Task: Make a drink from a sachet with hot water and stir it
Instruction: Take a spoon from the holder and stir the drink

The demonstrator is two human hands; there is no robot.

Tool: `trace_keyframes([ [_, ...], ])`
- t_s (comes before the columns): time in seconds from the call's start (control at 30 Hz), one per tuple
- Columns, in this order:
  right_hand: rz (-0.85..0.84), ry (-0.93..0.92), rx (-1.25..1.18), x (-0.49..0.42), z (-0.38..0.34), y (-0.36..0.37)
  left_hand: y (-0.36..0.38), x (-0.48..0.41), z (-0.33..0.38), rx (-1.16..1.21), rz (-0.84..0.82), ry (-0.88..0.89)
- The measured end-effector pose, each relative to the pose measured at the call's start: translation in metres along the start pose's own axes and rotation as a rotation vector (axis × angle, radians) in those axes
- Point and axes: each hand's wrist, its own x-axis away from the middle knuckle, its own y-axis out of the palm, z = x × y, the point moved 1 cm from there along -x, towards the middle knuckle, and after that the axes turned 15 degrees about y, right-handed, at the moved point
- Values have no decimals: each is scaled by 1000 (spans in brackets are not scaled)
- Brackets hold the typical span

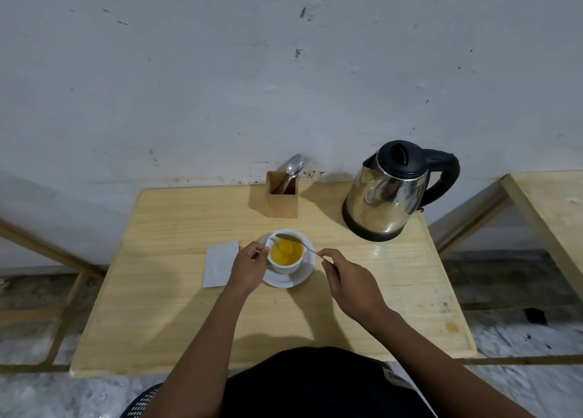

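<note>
A white cup (285,267) holding orange-yellow liquid stands on a white saucer (303,277) in the middle of the wooden table (176,307). My left hand (249,267) grips the cup at its left side. My right hand (350,283) pinches the handle of a metal spoon (288,237); the spoon's bowl is raised over the cup's far rim, above the liquid. A flat white sachet (219,263) lies on the table just left of my left hand. A steel kettle (389,193) with a black lid and handle stands at the back right.
A small wooden holder (281,201) with a spoon and a fork stands at the back centre, against the wall. Another wooden table (549,203) is at the far right. The table's front edge is near my body.
</note>
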Motion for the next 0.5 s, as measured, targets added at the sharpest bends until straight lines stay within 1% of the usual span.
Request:
trace_keyframes([
  [0.5,39,16,-18,-2,-5,0,1,1,2,-18,9,1],
])
